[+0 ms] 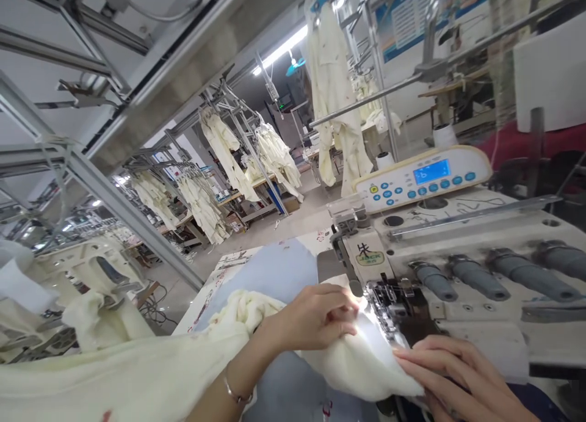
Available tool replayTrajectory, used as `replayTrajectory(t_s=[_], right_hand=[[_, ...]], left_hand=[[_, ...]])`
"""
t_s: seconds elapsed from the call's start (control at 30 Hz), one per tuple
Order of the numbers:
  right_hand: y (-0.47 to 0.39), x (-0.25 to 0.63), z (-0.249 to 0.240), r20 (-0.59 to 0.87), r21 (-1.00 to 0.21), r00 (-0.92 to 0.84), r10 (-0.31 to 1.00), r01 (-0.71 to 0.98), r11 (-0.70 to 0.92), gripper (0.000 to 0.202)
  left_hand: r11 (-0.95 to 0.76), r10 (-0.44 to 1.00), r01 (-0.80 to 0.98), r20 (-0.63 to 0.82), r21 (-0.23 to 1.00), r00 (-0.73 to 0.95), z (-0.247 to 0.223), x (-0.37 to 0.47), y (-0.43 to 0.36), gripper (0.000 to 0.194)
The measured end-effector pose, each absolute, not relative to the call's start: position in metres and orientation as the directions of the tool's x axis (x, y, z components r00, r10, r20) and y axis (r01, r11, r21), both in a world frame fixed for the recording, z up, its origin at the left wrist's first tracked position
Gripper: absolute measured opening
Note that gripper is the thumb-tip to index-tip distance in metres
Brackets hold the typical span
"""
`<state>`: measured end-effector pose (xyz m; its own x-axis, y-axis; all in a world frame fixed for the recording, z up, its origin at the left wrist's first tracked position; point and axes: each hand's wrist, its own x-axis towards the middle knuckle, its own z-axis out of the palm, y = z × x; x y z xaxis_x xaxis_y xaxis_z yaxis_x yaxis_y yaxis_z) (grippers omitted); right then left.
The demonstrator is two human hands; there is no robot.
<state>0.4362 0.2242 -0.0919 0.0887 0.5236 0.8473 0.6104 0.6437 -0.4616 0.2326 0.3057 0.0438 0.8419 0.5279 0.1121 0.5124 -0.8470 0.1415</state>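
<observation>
Cream fabric [357, 361] lies on the machine bed at near centre, its edge under the presser foot [389, 300] of the overlock machine [458, 251]. Left hand [315, 318] presses it flat just left of the foot, fingers curled close together; right hand [458, 373] lies on it at near right, fingers extended, narrow. Advisable: keep edges aligned, fingertips off the needle. Count: two hands, one machine, four grey tension knobs [476, 278], one control panel [423, 179].
</observation>
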Motion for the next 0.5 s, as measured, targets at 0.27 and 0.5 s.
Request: replayTrajectory(t_s=[0.27,0.5], right_hand=[[0.216,0.452,-0.08,0.832,-0.262,-0.224,0.508,0.649,0.715,0.036],[0.191,0.426,-0.068,0.83,-0.493,0.112,0.547,0.606,0.625,0.026]], left_hand=[[-0.821,0.566,0.571,-0.15,-0.011,0.811,0.079,0.241,0.283,0.015],[-0.862,0.23,0.232,-0.062,0.451,0.971,0.103,0.246,0.265,0.02]])
